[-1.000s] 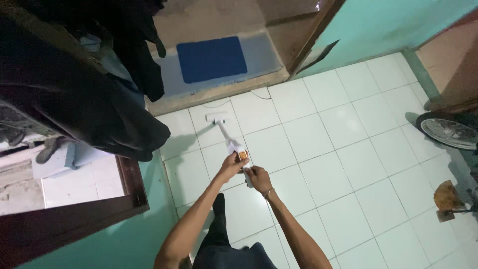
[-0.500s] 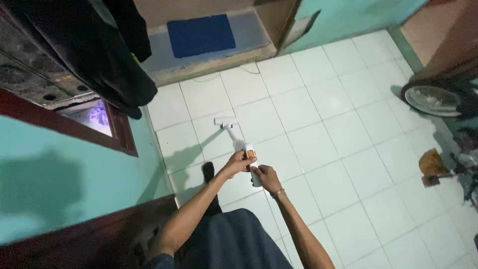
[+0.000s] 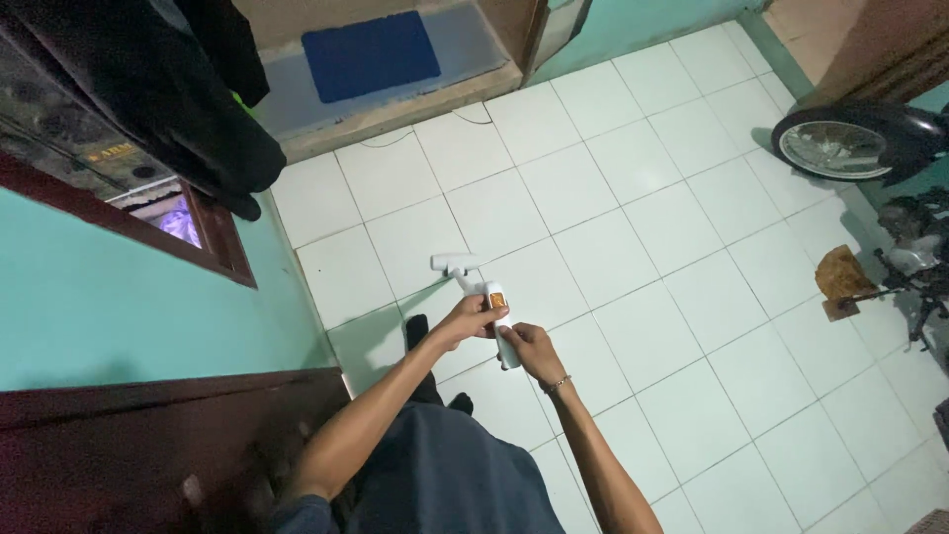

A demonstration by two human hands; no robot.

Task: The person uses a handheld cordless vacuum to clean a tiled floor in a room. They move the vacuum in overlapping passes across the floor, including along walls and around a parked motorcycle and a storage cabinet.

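I hold a white stick vacuum cleaner (image 3: pixel 491 302) with an orange patch on its body. Its flat floor head (image 3: pixel 455 263) rests on the white tiled floor (image 3: pixel 633 257). My left hand (image 3: pixel 467 319) grips the upper part of the body beside the orange patch. My right hand (image 3: pixel 527 347) is closed around the lower handle end, a thin bracelet on its wrist. My dark trousers and one dark foot (image 3: pixel 416 332) show below the hands.
A teal wall (image 3: pixel 129 307) with a dark wooden frame stands to the left. Dark clothes (image 3: pixel 188 109) hang at the top left. A blue mat (image 3: pixel 371 54) lies beyond a step. A motorcycle wheel (image 3: pixel 840 148) and a brown object (image 3: pixel 840 277) are at the right.
The vacuum's floor head has come closer to my feet. The view has shifted back from the step, so the mat and the doorway sit higher in the picture. Both hands keep their grip.
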